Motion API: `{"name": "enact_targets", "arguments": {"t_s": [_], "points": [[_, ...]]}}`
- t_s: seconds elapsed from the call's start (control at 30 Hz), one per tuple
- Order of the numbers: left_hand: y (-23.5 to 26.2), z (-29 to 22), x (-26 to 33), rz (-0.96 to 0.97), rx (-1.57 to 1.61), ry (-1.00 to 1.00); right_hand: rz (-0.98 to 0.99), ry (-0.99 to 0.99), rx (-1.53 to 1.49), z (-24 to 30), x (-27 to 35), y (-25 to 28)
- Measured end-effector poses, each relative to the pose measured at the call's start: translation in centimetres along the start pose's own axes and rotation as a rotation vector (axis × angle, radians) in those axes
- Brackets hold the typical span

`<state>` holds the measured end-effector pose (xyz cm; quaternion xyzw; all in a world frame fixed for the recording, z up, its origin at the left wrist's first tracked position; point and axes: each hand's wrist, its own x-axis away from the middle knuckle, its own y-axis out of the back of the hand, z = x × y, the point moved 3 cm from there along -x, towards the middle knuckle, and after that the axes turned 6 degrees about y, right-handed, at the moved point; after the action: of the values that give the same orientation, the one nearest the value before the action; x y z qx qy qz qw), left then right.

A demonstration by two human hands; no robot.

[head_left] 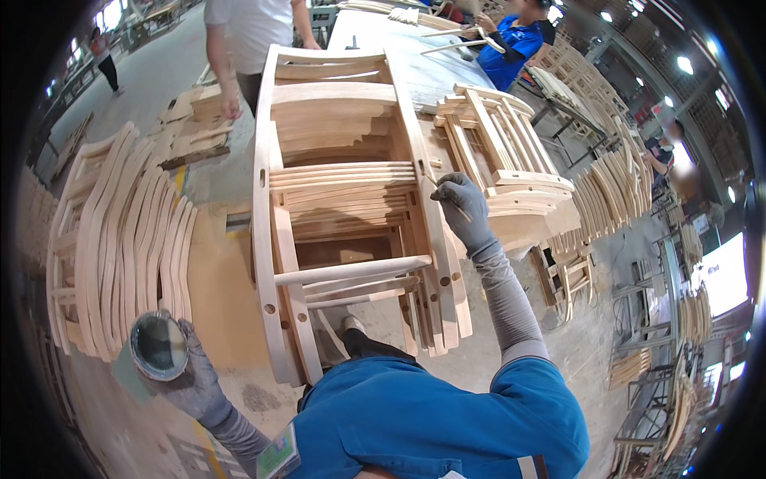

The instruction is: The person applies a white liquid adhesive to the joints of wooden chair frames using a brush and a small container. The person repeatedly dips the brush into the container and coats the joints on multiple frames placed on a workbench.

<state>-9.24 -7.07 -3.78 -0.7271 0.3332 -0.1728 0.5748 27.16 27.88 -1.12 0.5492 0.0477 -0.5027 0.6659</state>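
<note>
My left hand (pixel 195 389), gloved in grey, grips a round cup (pixel 162 348) holding pale grey-green contents, tilted toward me at the lower left. In my right hand (pixel 464 211), also gloved, a thin wooden stick (pixel 431 176) is pinched, its far end by a slot in the right post of a wooden chair frame (pixel 266 207). I cannot make out whether the tip is a brush. That frame lies uppermost on a stack of similar ones, with curved slats at its far end, a round rung nearer me and holes in its posts.
A second pile of frames (pixel 479 136) adjoins on the right. Rows of curved wooden parts (pixel 128 239) stand at left. Across the stack is a person in a white shirt (pixel 255 32); another in blue (pixel 515 48) handles wood at a white table (pixel 363 32).
</note>
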Motion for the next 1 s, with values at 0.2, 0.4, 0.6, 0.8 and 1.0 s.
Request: {"name": "enact_targets", "arguments": {"t_s": [0.2, 0.4, 0.6, 0.8, 1.0], "points": [[1.0, -2.6, 1.6, 0.007, -0.070, -0.089, -0.593, -0.334, -0.444, -1.8, 4.9, 2.2], [0.3, -3.8, 3.1, -0.137, -0.236, -0.167, -0.730, -0.799, -0.858, -6.5, 14.1, 0.6], [1.7, -5.5, 4.0, -0.090, -0.028, -0.108, -0.791, -0.920, -1.008, -4.9, 17.3, -2.1], [1.7, -5.9, 5.2, -0.069, -0.975, -0.378, -0.832, -0.903, -1.023, -5.0, 17.7, -2.3], [1.8, -6.4, 6.6, -0.057, -1.172, -0.444, -0.808, -0.889, -0.960, -5.1, 17.9, -2.4]]}}
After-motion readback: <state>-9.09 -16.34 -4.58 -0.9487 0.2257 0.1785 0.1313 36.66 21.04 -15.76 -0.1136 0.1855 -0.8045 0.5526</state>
